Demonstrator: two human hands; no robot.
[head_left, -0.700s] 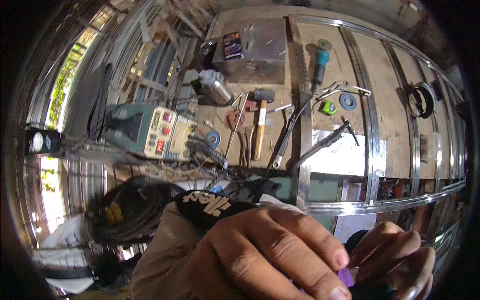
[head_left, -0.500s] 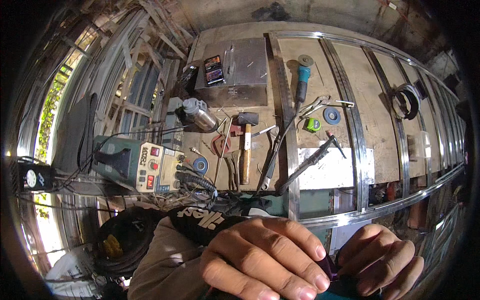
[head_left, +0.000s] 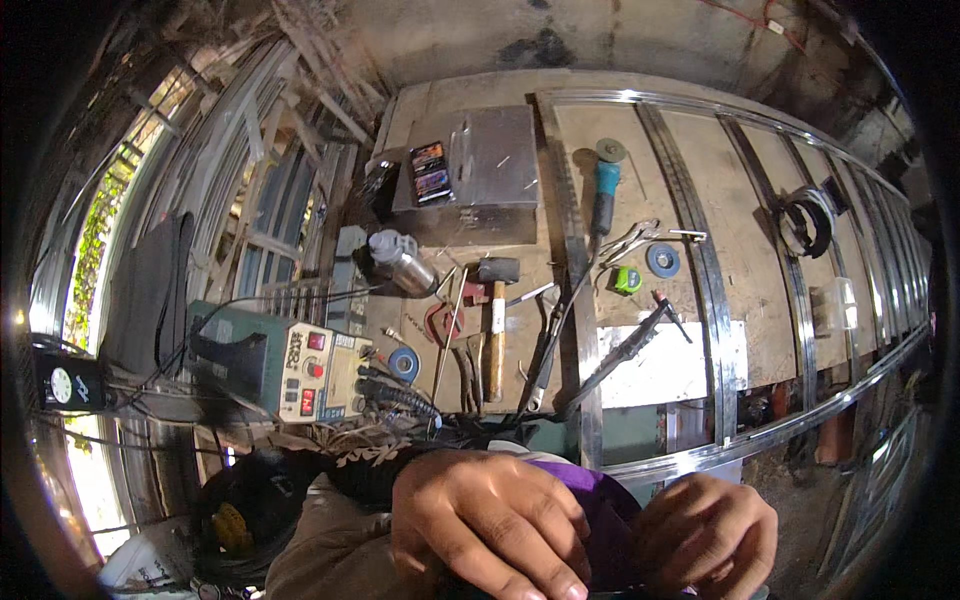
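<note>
Purple cloth (head_left: 606, 505), between the hands at the near side of the workbench (head_left: 770, 345); presumably light, limp and unbreakable, best taken by its margins. Left hand (head_left: 488, 522) and right hand (head_left: 708, 535): fingers curled, undersides hidden, grip cannot be told; both partly obscure the cloth. Beyond: metal frame (head_left: 690, 463), its near rail the closest obstacle; angle grinder (head_left: 606, 190); wooden-handled hammer (head_left: 498, 325); green tape measure (head_left: 627, 281); welding machine (head_left: 275, 360).

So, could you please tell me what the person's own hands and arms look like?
The left hand and right hand wear no gloves. Black fabric with pale printing and beige fabric show beside the left hand; whether either is a sleeve is hard to tell. No sleeve shows on the right.
</note>
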